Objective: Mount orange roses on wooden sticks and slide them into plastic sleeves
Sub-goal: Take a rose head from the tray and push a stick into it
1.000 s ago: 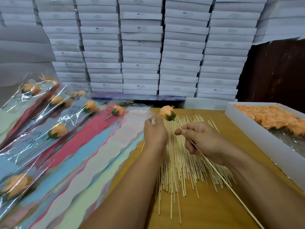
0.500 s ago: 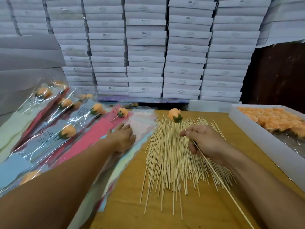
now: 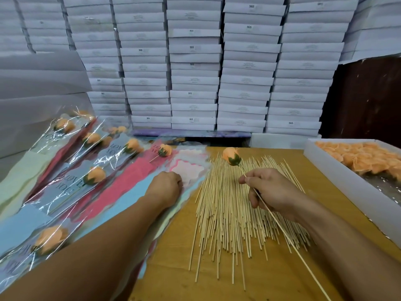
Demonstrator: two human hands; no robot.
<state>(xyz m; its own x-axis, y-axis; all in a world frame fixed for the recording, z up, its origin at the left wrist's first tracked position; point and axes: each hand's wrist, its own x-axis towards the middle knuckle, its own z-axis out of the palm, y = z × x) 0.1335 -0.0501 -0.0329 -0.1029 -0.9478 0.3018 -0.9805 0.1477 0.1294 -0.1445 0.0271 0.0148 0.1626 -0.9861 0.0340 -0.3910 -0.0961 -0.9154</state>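
My right hand (image 3: pixel 269 192) pinches a long wooden stick (image 3: pixel 288 237) with an orange rose (image 3: pixel 231 157) mounted on its far tip, held above a spread pile of loose sticks (image 3: pixel 227 205). My left hand (image 3: pixel 168 187) rests with curled fingers on the top plastic sleeve (image 3: pixel 188 168) of a stack of empty coloured sleeves; I cannot tell whether it grips the sleeve. Several sleeved roses (image 3: pixel 95 175) lie fanned out to the left.
A white box (image 3: pixel 347 185) of loose orange rose heads (image 3: pixel 364 157) stands at the right on the wooden table (image 3: pixel 282 279). Stacks of white cartons (image 3: pixel 195 61) form a wall behind the table. White sheets lean at the far left.
My left hand let go of the rose and moved left onto the sleeve stack. My right hand keeps the stick with the rose in about the same place.
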